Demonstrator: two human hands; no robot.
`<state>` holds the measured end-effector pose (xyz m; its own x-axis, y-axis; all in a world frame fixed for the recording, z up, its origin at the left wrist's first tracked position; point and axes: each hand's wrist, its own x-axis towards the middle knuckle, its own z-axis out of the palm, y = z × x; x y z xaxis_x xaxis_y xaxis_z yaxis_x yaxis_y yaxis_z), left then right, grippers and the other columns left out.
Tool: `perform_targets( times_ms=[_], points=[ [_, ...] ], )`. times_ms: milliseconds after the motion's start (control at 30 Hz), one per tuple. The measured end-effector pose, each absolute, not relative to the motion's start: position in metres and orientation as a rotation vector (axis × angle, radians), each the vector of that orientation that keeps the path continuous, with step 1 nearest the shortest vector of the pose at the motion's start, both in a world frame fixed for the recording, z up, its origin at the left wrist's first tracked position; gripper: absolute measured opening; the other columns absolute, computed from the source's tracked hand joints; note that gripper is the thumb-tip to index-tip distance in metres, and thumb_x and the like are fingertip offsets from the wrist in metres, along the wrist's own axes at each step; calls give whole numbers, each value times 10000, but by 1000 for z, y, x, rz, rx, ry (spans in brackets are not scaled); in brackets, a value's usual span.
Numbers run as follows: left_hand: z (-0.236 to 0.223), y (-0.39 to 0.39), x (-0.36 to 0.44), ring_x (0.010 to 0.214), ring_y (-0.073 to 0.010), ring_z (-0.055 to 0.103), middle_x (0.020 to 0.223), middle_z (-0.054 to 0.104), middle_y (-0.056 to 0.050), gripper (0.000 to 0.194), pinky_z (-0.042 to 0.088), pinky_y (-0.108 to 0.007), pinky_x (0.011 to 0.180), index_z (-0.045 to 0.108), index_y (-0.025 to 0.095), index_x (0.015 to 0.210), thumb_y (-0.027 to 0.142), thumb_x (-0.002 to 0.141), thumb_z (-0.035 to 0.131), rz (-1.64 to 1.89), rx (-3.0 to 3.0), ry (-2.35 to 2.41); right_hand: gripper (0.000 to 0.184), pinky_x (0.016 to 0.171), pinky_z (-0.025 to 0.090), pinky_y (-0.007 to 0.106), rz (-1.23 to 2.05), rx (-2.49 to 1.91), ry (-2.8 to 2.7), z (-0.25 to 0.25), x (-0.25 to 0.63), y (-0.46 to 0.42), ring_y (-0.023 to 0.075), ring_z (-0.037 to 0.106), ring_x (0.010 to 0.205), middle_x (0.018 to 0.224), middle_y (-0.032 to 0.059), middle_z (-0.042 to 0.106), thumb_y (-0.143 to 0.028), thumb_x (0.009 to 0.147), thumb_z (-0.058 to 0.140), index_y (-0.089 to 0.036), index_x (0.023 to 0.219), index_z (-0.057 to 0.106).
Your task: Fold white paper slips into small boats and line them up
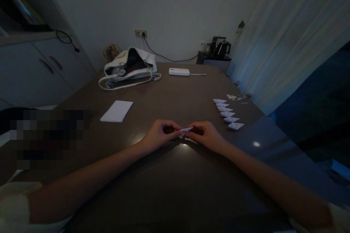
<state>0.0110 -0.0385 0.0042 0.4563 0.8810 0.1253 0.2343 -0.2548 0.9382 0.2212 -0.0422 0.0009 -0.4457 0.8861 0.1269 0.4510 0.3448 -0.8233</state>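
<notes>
My left hand point(160, 134) and my right hand point(205, 134) meet over the middle of the dark table point(164, 189), fingers curled. Both pinch a small white folded paper piece point(187, 129) between their fingertips, just above the tabletop. To the right of my right hand lies a row of several small folded white paper pieces point(228, 114). A stack of white paper point(117, 111) lies flat to the left, beyond my left hand.
A white handbag point(128, 67) with a loose strap sits at the table's far side, and a white power bank point(179, 71) with a cable lies next to it. Paper scraps point(235, 97) lie near the right edge. A kettle point(220, 47) stands on a low cabinet by the curtain.
</notes>
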Motion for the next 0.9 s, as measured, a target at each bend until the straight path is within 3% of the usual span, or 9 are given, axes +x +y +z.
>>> perform_targets(
  times_ms=[233, 467, 700, 900],
  points=[
    [6, -43, 12, 609, -124, 606, 718, 688, -46, 236, 443, -214, 557, 696, 106, 864, 325, 778, 680, 820, 1778, 939, 218, 603, 436, 243, 953, -1098, -2034, 1, 220, -42, 134, 586, 652, 723, 22, 661, -345, 834, 602, -150, 856, 695],
    [4, -47, 13, 736, -146, 650, 834, 696, -58, 199, 505, -250, 668, 651, 118, 920, 267, 788, 670, 854, 1769, 871, 199, 622, 466, 263, 919, -1142, -1978, 1, 217, -46, 143, 616, 669, 764, 30, 683, -320, 799, 637, -159, 907, 681],
    [3, -46, 15, 801, -167, 668, 899, 705, -71, 235, 527, -295, 743, 643, 129, 998, 255, 800, 657, 862, 1756, 862, 143, 640, 507, 263, 1049, -1068, -1728, -1, 212, -51, 143, 651, 675, 741, 24, 686, -279, 737, 693, -166, 804, 636],
    [0, -46, 14, 811, -178, 682, 894, 715, -78, 276, 537, -314, 754, 635, 122, 1026, 249, 784, 681, 858, 1719, 859, 198, 631, 538, 275, 1165, -1075, -1663, -2, 208, -53, 153, 673, 680, 769, 40, 713, -309, 726, 706, -166, 857, 665]
  ],
)
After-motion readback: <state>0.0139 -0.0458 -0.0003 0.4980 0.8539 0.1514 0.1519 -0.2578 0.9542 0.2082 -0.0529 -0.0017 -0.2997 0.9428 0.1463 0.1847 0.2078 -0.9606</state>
